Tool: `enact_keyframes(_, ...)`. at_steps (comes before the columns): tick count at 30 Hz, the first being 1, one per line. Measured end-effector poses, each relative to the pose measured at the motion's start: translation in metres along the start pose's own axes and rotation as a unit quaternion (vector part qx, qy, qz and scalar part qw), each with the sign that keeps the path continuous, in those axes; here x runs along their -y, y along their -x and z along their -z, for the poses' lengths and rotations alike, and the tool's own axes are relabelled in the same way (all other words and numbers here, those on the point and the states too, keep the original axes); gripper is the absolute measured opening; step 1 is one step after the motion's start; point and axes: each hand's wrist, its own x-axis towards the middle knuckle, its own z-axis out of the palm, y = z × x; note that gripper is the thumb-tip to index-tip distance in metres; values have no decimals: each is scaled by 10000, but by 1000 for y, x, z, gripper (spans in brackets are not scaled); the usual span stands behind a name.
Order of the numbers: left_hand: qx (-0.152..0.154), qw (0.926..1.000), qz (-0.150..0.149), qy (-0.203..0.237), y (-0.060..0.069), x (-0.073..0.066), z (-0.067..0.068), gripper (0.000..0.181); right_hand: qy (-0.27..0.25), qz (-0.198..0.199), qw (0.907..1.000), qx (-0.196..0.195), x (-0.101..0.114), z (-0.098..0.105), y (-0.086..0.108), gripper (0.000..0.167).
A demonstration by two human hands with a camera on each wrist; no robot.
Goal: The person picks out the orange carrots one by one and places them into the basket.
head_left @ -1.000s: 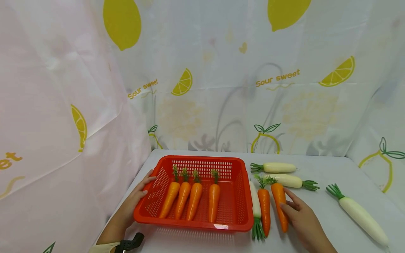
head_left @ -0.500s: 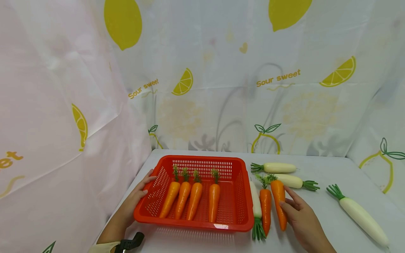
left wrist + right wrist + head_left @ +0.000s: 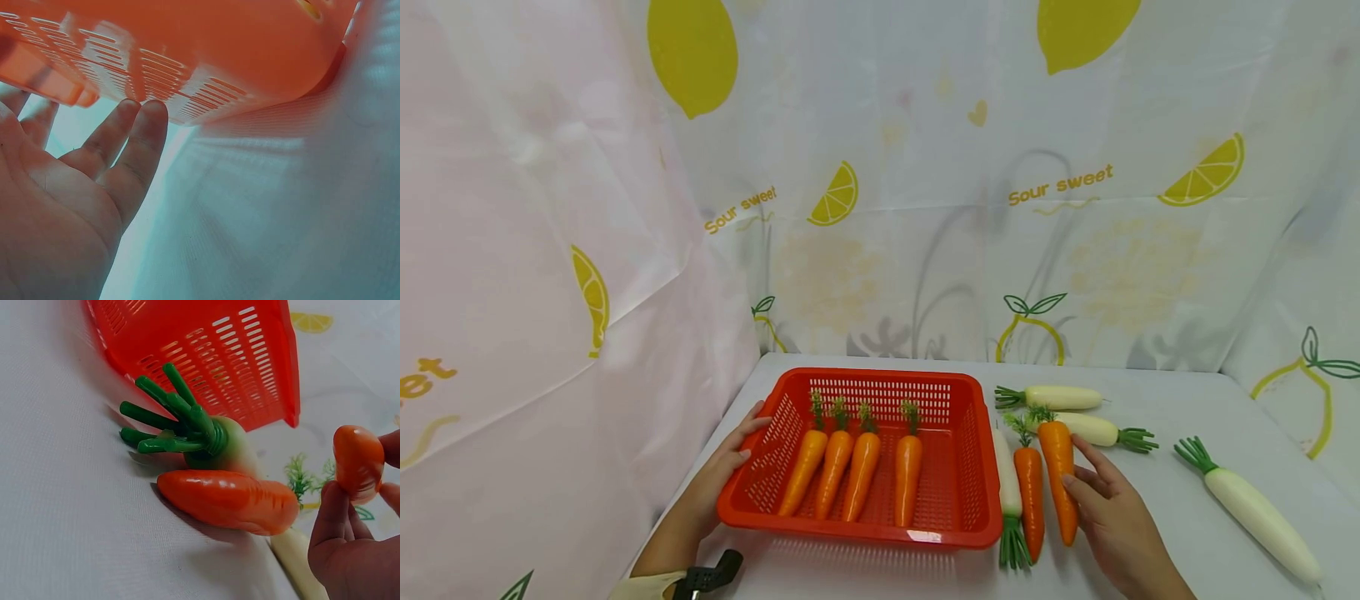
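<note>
My right hand [image 3: 1123, 521] pinches an orange carrot [image 3: 1058, 479] with a green leafy top, raised and tilted over the table. The right wrist view shows its rounded orange end [image 3: 358, 464] between thumb and fingers. Beside it lies a second carrot [image 3: 1030, 504], next to a white radish [image 3: 1009, 492] along the basket's right side. At the left, my left hand [image 3: 711, 479] touches the red basket [image 3: 857, 533] at its side rim, and its fingertips meet the slotted wall [image 3: 162, 69] from outside. Several carrots [image 3: 861, 475] lie in the basket, tops pointing away.
Two white radishes, one at the back [image 3: 1063, 397] and one just in front [image 3: 1086, 428], lie right of the basket. Another radish [image 3: 1262, 521] lies far right. A lemon-print cloth [image 3: 880, 267] hangs behind the white table [image 3: 1180, 400].
The carrot in my right hand has shifted slightly upward and to the left. My left hand and the basket have stayed where they were.
</note>
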Motion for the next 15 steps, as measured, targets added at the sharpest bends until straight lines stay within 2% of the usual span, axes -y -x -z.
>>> enact_keyframes(7,-18,10000,1,-31,-1,0,0,54,-407,140,9991,40,0,-1,3,67)
enact_keyframes(15,6,10000,-21,-4,-1,1,1,54,-832,739,9931,376,-2,0,8,68)
